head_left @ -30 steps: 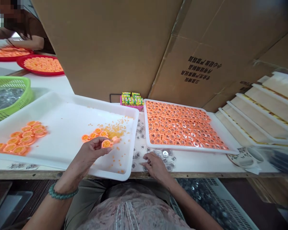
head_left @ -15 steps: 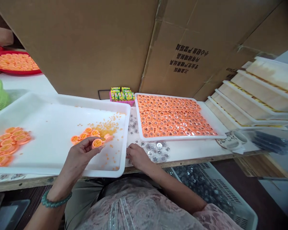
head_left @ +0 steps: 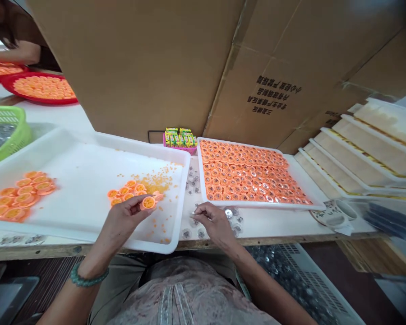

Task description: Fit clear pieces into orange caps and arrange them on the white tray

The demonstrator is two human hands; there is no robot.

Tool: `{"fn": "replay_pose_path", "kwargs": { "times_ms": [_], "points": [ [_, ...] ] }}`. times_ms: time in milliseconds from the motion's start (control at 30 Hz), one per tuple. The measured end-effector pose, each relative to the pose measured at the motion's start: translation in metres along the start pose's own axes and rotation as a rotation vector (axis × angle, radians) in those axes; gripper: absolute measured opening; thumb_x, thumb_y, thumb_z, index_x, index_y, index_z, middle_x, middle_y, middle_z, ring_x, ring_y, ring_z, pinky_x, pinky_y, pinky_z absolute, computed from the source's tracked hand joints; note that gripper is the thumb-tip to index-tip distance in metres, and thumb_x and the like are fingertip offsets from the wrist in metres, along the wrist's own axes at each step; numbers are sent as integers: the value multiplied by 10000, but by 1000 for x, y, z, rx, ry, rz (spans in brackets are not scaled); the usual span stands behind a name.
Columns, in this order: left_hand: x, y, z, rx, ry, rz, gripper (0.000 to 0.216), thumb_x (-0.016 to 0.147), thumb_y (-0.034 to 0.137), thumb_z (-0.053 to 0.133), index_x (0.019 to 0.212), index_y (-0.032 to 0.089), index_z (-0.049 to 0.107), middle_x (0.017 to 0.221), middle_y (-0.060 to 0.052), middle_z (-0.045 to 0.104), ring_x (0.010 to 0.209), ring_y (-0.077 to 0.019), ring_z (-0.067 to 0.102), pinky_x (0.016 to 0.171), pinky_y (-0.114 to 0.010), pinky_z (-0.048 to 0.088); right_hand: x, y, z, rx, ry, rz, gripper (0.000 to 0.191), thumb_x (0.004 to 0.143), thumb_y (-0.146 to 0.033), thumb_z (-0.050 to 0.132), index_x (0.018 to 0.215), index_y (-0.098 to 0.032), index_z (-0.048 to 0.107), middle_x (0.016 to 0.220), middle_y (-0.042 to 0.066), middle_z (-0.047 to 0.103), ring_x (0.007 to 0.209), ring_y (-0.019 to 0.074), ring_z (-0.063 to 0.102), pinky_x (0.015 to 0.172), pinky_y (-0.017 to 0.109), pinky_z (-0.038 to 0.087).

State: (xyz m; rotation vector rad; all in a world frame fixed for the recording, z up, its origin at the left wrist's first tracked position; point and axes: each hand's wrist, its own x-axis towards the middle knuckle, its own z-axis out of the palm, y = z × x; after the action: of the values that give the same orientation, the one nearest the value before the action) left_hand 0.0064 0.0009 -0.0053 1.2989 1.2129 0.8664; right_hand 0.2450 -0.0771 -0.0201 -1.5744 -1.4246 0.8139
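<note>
Over the right end of the white tray (head_left: 186, 189), my left hand (head_left: 123, 221) pinches a small orange cup (head_left: 149, 202) with yellow beads inside. Several similar cups (head_left: 124, 191) sit just behind that hand, beside a scatter of loose yellow beads (head_left: 157, 183). A larger group of filled orange cups (head_left: 25, 194) lies at the tray's left end. My right hand (head_left: 216, 223) is over the table strip right of the tray, thumb and forefinger closed together. What they hold, if anything, is too small to make out. Clear round plastic discs (head_left: 186, 233) lie around it.
A second white tray (head_left: 257, 205) holds rows of orange cups under clear covers. Behind stand large cardboard boxes (head_left: 149, 67) and a pink basket of small yellow-green packets (head_left: 180, 140). Stacked trays (head_left: 358, 158) rise at right; a green basket (head_left: 15, 140) stands left. Another person's arm shows top left.
My right hand has lifted away from the table near the tray's edge, its fingers now pinched and pointing left. The left hand still holds the orange cup. The whole view has shifted slightly.
</note>
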Motion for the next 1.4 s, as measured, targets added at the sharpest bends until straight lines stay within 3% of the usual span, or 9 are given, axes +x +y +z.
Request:
{"fn": "replay_pose_path", "kwargs": {
  "times_ms": [233,367,467,667,800,1000,1200,1400],
  "points": [
    [-6,3,1,-75,-48,40,364,625,303,746,963,183,690,657,24,580,604,-117,488,560,-214,419,28,-32,22,103,-91,-71,80,767,-241,597,727,-190,552,697,-24,562,605,101,498,570,215,388],
    [-7,3,-1,-166,-47,31,338,615,262,750,939,184,690,633,35,563,599,-109,481,564,-206,421,42,-48,35,179,-219,-78,75,776,-214,571,838,-203,613,744,-13,586,700,122,560,660,242,440],
    [-5,2,-1,-239,-41,29,322,587,224,759,895,178,677,689,24,588,650,-119,514,607,-215,441,51,-58,41,281,-280,-17,155,761,-232,590,905,-202,638,769,-4,593,701,126,581,670,261,465],
    [-1,-2,0,-341,25,68,294,578,197,759,844,173,634,789,4,633,739,-142,573,673,-238,468,52,-62,63,470,-364,104,164,741,-298,645,843,-175,609,672,-12,600,606,109,570,586,238,447],
    [-4,4,-3,-373,-63,69,301,648,243,721,937,172,676,835,-20,682,790,-173,604,746,-282,480,53,-64,72,431,-321,50,147,782,-302,609,850,-174,629,688,-9,603,622,95,537,604,227,431],
    [-11,13,-10,-413,-161,-12,427,676,282,694,1089,180,649,822,-32,700,812,-203,636,805,-355,496,62,-67,63,385,-335,28,170,787,-326,597,853,-174,635,691,-7,599,625,98,526,602,231,430],
    [-7,9,-5,-229,-74,-10,407,582,320,757,942,154,665,689,-27,661,670,-203,633,616,-311,501,62,-63,63,428,-346,113,220,732,-354,655,822,-158,611,634,-9,587,586,102,553,558,226,444],
    [-5,6,-3,-181,-17,57,291,578,268,761,788,166,587,752,-10,637,687,-152,590,629,-257,456,66,-64,58,421,-284,127,222,721,-346,664,815,-150,617,646,-4,601,570,96,547,544,219,436]
  ]
}}
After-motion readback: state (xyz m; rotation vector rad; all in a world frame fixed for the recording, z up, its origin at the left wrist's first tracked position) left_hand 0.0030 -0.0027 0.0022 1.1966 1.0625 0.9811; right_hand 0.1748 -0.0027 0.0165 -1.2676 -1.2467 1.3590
